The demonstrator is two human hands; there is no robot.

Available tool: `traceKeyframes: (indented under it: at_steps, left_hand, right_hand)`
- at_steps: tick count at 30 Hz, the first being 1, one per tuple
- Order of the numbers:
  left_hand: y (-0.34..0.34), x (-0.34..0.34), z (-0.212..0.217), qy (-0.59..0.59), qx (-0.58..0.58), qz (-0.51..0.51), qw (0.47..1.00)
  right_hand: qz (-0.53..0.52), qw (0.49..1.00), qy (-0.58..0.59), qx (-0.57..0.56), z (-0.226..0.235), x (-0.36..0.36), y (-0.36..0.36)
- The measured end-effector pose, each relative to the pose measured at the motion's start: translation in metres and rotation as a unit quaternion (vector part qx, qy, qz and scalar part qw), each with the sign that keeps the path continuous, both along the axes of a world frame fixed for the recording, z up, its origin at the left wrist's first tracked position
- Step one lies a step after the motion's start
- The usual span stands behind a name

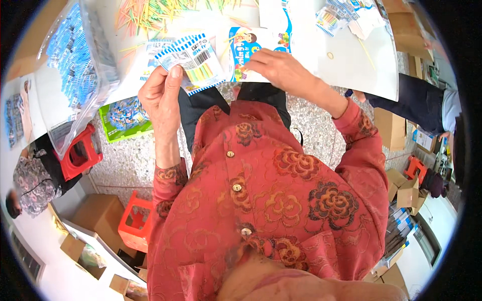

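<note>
My left hand (163, 95) pinches a small flat packet (198, 62) by its left side, thumb on top. The packet has blue-and-white striped ends, a barcode and yellow-green sticks showing inside. Beneath it, partly covered, lies a similar packet (148, 61). My right hand (281, 70) is over a white-and-blue printed box (240, 42) at the table's near edge. Its fingers are bent together at the box's face; whatever they hold, if anything, is hidden. Beyond the hands lies a pile of thin green, yellow and pink sticks (150, 14).
A clear plastic bin (103, 80) of blue striped packets stands at the left. Below the table is a green crate (133, 134) of packets. More packets (329, 21) and a rubber band (330, 55) lie at the right. Red stools (135, 226) and cardboard boxes (98, 215) surround me; other people sit nearby.
</note>
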State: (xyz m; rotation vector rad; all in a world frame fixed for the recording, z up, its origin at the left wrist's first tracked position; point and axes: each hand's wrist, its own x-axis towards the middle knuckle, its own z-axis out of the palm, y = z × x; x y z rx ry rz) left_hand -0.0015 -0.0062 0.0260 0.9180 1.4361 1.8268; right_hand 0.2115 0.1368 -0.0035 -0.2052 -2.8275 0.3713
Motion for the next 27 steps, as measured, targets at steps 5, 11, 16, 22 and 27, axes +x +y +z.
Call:
traceKeyframes:
  at_steps: [5,11,16,22,27]
  left_hand:
    - [-0.004,-0.003,-0.005,0.005,-0.001,0.008,1.0]
    - [-0.004,-0.003,-0.007,0.01,-0.01,0.004,1.0]
    - [-0.004,-0.003,-0.006,0.007,-0.003,0.002,1.0]
    - [0.001,-0.004,-0.01,-0.015,-0.008,0.01,1.0]
    - [0.006,0.004,-0.003,-0.018,-0.007,0.007,1.0]
  right_hand:
    - [0.045,0.994,-0.091,0.043,-0.008,-0.006,0.012]
    - [0.005,0.989,-0.105,0.1,-0.026,-0.034,0.043]
    - [-0.135,0.979,0.001,0.152,-0.039,-0.045,0.084]
    - [0.059,0.989,0.082,0.105,-0.04,-0.021,0.044]
    - [0.089,0.985,0.06,0.136,-0.055,-0.015,0.056]
